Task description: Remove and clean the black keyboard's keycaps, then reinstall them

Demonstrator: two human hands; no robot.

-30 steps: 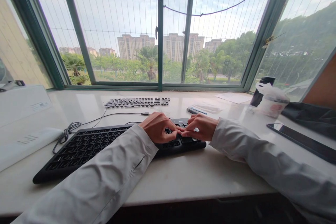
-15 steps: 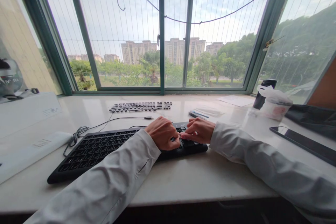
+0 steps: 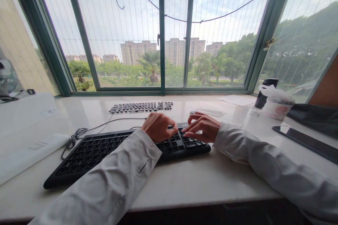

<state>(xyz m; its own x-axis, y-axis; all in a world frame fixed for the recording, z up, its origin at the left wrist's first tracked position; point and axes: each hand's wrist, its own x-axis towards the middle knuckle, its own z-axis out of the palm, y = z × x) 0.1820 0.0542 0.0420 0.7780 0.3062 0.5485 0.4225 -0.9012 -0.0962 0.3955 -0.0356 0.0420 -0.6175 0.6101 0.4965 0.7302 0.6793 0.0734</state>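
Observation:
A black keyboard [image 3: 91, 153] lies slantwise on the white tabletop. Across its left and middle parts the key sockets show bare, while keycaps [image 3: 191, 144] sit on its number pad at the right end. My left hand [image 3: 157, 127] is above the keyboard's right half, with fingers curled in; whatever they may hold is hidden. Just to its right, my right hand [image 3: 204, 127] rests over the number pad, its fingers bent but apart, fingertips at the keys. Behind the keyboard, loose keycaps [image 3: 141, 107] lie in rows in a keyboard layout.
A cable [image 3: 77, 133] coils beyond the keyboard's left end. At left are a white box [image 3: 29, 112] and a long white packet [image 3: 34, 154]. To the right are a phone or tablet [image 3: 306, 142], a bagged cup [image 3: 277, 103] and a dark bottle [image 3: 265, 93]. Windows [image 3: 162, 59] stand behind.
My hands have moved apart. The left shifted slightly left, and the right opened its fingers, uncovering more of the number pad. The keyboard's left end appears slightly nearer.

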